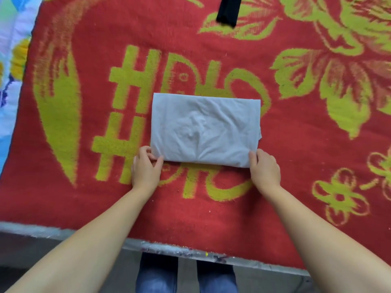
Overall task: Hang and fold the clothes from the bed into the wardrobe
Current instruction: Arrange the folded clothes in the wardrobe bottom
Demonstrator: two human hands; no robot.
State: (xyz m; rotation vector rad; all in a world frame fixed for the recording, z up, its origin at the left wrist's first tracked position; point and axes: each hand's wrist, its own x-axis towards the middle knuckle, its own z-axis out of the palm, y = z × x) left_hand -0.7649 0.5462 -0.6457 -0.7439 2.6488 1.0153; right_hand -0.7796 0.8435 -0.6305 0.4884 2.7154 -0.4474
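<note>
the white garment [205,130], folded to a neat rectangle, lies mid-bed on the red blanket [296,144]. the left hand [146,168] pinches its near left corner, thumb under the edge and fingers curled over it; the right hand [265,168] grips the near right corner likewise, probably to lift it level without undoing the folds. a black item [228,11] lies far off.
</note>
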